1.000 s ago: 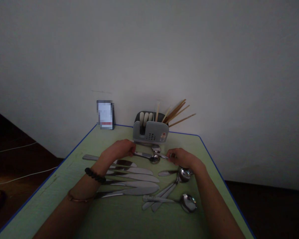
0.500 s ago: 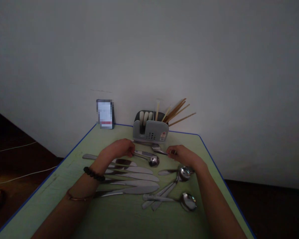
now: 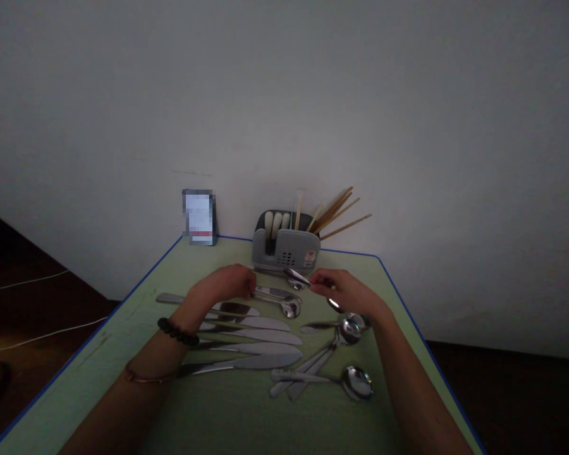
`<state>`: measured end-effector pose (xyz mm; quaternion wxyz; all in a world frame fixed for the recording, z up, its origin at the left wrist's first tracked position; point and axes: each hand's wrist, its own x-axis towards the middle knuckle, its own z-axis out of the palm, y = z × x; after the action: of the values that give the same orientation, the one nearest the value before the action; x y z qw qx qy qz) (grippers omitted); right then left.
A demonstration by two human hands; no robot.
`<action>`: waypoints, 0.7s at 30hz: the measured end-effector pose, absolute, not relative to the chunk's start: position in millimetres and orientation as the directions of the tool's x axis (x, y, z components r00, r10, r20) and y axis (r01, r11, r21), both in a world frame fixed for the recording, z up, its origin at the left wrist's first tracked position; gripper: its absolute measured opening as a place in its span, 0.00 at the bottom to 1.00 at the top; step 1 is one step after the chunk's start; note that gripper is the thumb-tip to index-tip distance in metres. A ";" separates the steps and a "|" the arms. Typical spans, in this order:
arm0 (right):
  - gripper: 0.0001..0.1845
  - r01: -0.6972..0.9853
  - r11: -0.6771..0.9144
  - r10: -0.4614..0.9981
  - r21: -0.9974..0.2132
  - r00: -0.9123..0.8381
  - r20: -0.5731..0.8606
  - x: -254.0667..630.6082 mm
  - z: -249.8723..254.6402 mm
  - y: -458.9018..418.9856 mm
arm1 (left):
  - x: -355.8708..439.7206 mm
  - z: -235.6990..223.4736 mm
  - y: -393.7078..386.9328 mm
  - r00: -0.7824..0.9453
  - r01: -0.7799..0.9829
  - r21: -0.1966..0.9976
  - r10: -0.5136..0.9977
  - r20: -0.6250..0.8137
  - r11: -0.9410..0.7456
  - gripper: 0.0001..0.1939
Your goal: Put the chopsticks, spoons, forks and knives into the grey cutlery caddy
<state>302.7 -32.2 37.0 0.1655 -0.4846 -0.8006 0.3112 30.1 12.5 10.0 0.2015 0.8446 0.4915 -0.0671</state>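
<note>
My left hand [image 3: 234, 282] is closed on the handle ends of steel spoons [image 3: 290, 308], whose bowls point right. With pinched fingers, my right hand [image 3: 339, 287] grips another spoon [image 3: 296, 276]. One end of it sticks out up and to the left, and a shiny bowl shows below my fingers. Behind it another spoon lies in front of the grey cutlery holder [image 3: 260, 258]. Several table knives [image 3: 270, 361] lie side by side under and beside my left forearm. Several more spoons [image 3: 358, 383] rest near my right forearm, some crossing each other.
White-handled utensils [image 3: 277, 224] and wooden chopsticks [image 3: 334, 212] stand in the holder, the chopsticks leaning right. A phone [image 3: 200, 218] is propped against the wall at the back left. The green table [image 3: 265, 423] has a blue edge.
My right hand has moved slightly left and up, and the spoon in its fingers has tilted, its left end raised. The spoons at my left hand have shifted slightly.
</note>
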 end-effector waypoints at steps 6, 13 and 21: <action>0.12 0.554 0.254 0.919 -0.793 -0.394 0.019 294.4 41.1 -33.0 | 34.7 20.6 6.7 0.613 0.769 0.370 0.764 -0.201 -0.521 0.10; 0.14 0.242 0.131 0.915 -0.961 -0.402 0.024 288.1 39.6 -32.3 | 41.5 34.4 -3.1 0.671 0.699 0.449 0.727 -0.143 -0.556 0.19; 0.15 0.033 0.058 0.935 -0.998 -0.353 0.043 279.8 39.0 -34.2 | 47.6 42.1 -10.7 0.730 0.615 0.591 0.661 -0.176 -0.522 0.22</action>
<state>279.8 -34.2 39.0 0.4043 -0.4002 -0.6046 0.5576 47.6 -10.7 42.1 0.3242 0.8717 0.3658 0.0353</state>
